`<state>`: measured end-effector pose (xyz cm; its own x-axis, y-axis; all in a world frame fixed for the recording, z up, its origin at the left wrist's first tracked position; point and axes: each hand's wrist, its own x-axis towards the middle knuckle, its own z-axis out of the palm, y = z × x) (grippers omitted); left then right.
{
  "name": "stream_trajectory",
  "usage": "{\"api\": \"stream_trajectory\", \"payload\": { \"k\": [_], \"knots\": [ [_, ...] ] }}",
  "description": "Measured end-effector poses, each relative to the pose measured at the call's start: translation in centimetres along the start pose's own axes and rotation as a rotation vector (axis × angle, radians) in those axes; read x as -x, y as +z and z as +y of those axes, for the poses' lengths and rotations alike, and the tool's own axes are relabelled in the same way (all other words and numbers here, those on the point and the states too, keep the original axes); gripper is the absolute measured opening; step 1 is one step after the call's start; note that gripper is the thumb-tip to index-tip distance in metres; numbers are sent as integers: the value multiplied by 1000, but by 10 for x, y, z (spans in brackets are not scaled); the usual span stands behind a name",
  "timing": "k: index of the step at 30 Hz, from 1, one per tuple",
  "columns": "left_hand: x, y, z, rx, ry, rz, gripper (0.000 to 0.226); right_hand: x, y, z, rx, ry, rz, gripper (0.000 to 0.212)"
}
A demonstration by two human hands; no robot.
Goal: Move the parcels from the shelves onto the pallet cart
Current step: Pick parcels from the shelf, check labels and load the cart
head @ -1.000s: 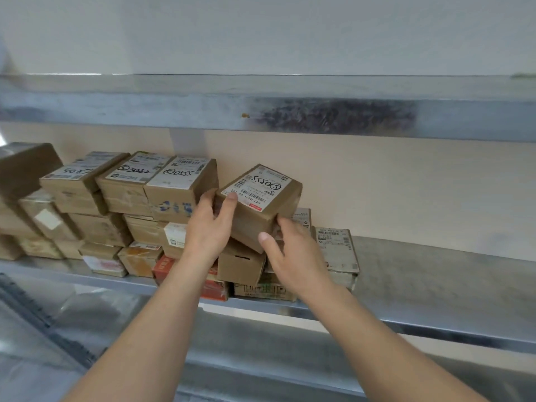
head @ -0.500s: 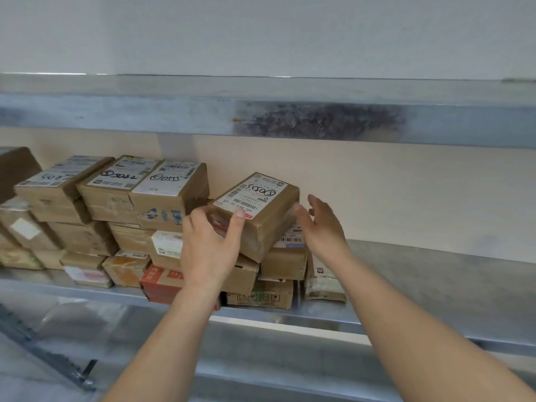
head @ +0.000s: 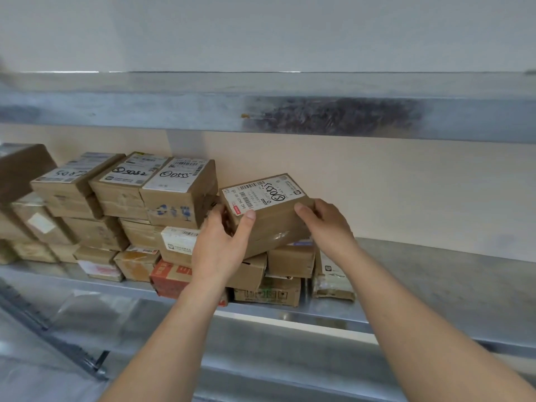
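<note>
A brown cardboard parcel (head: pixel 269 216) with a white label marked in black pen sits tilted on top of the right end of a stack of parcels on the metal shelf (head: pixel 420 288). My left hand (head: pixel 220 245) grips its left front corner, thumb up on the label edge. My right hand (head: pixel 324 224) holds its right side. Under it lie more brown boxes (head: pixel 291 261) and a red box (head: pixel 169 277). The pallet cart is out of view.
To the left, three labelled parcels (head: pixel 179 195) top a stack several boxes wide. A small packet (head: pixel 333 278) leans at the stack's right end. An upper shelf beam (head: pixel 261 111) runs overhead. The shelf stretches bare to the right.
My right hand has come from behind the stack onto the parcel's right side. The parcel has turned and now rests in both hands.
</note>
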<state>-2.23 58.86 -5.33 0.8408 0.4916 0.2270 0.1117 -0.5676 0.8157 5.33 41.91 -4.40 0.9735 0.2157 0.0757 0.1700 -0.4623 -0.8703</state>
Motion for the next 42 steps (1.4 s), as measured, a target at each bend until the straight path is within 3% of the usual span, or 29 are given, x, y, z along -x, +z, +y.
{"api": "stream_trajectory", "payload": {
  "k": [5, 14, 24, 27, 42],
  "knots": [
    [8, -2, 3, 83, 58, -58, 51, 13, -3, 3, -164, 21, 43, 32],
    [26, -9, 0, 230, 138, -157, 55, 55, -1, 2, -140, -118, 63, 41],
    [55, 0, 2, 331, 198, -297, 57, 111, -12, 18, -188, -152, 242, 41],
    [64, 13, 4, 348, 197, -367, 67, 129, -21, 28, -171, -135, 286, 42],
    [124, 94, 64, 421, 323, -636, 58, 208, -96, 89, -105, 46, 581, 43]
  ]
}}
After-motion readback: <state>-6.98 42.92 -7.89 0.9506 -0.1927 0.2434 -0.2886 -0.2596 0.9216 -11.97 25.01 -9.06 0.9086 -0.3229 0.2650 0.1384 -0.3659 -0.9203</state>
